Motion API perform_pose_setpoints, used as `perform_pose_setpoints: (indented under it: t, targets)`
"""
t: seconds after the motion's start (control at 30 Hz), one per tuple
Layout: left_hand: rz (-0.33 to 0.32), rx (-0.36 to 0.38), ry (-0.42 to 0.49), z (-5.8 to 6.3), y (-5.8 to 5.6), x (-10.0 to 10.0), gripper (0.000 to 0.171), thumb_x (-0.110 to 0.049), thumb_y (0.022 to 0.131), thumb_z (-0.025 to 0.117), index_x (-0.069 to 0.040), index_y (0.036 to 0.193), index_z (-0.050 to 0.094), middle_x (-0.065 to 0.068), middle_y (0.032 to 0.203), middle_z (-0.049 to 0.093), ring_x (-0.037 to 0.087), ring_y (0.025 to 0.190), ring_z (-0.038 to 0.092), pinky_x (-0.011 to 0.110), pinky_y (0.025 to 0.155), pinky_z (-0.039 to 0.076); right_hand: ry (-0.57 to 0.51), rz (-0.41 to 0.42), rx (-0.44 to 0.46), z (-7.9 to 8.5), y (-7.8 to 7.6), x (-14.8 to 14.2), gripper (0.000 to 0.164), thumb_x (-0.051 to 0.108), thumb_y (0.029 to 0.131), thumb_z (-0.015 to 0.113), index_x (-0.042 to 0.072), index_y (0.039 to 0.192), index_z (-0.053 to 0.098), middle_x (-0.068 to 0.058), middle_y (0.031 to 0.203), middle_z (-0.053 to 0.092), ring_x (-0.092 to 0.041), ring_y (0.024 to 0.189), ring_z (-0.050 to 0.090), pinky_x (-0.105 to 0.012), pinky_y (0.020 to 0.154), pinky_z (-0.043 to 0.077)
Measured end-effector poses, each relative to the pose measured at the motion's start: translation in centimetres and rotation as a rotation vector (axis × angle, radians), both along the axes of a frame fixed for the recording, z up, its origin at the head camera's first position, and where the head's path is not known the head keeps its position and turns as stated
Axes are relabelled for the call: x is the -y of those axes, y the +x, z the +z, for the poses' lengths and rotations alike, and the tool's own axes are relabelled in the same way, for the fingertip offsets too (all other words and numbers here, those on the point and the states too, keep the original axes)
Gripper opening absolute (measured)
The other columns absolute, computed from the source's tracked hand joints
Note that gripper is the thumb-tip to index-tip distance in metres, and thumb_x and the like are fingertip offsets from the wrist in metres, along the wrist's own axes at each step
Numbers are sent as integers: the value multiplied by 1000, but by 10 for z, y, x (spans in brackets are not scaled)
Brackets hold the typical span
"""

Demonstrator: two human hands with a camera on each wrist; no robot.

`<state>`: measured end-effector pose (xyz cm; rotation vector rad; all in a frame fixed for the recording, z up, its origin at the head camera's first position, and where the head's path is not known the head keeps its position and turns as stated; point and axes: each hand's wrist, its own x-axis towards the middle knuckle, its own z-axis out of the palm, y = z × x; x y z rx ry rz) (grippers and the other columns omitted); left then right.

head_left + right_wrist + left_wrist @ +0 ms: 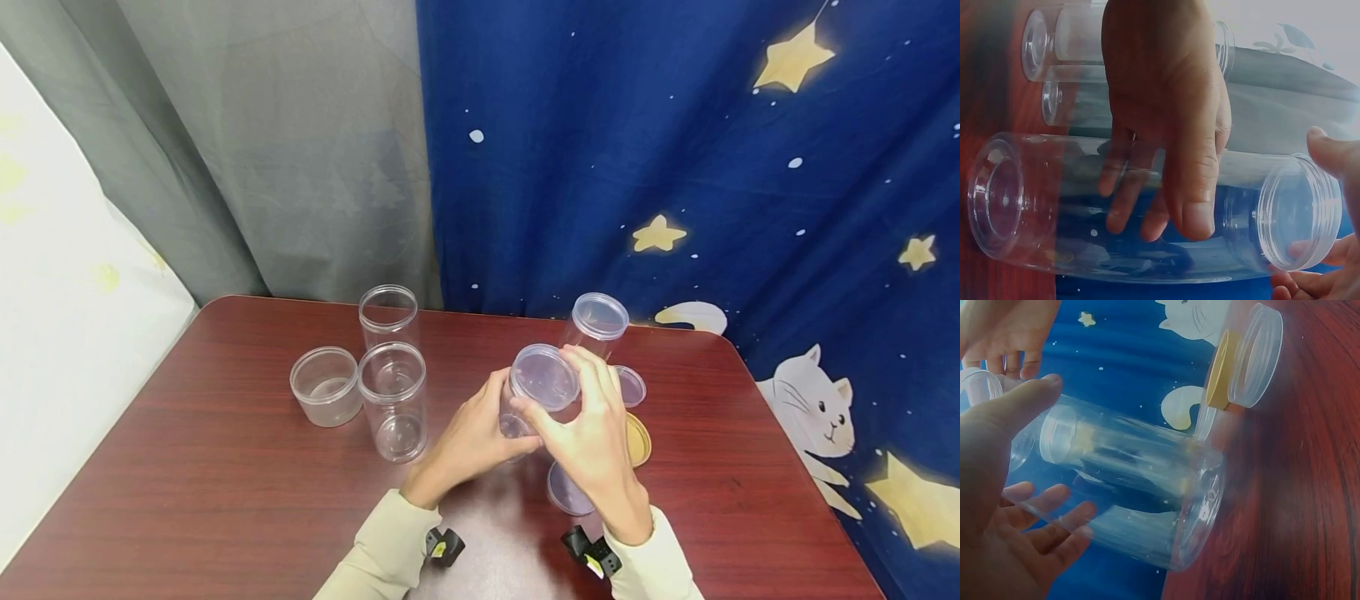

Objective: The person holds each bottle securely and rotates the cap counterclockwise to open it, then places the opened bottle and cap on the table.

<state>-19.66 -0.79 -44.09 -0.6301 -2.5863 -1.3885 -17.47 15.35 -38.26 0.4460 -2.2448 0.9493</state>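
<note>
A tall clear plastic jar [516, 427] is held just above the table in front of me, slightly tilted. My left hand [468, 433] grips its body, the thumb on one side and the fingers round the other, as the right wrist view also shows. A clear lid [546, 379] covers the jar's mouth. Thumb and fingers of my right hand [596, 437] hold that lid by its rim. In the left wrist view the jar's base [1204, 512] points toward the table.
Left stand two tall open jars [400, 408] and a short tub [325, 390]. A lidded jar [600, 318] stands at the back right. Near my right hand lie a gold lid [639, 442] and two clear lids [567, 493]. Curtains hang behind the table [187, 483].
</note>
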Motion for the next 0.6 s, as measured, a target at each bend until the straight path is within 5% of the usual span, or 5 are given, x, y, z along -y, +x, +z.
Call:
perform_pose_setpoints:
  t: [0.6]
  targets:
    - [-73, 33, 1, 1, -5, 7, 88, -42, 71, 87, -14, 141, 42, 4, 129, 60, 18, 114, 60, 42, 96, 50, 14, 104, 48, 7, 0, -8, 66, 28, 72, 89, 11, 129, 61, -1, 129, 63, -19, 119, 55, -35, 97, 40]
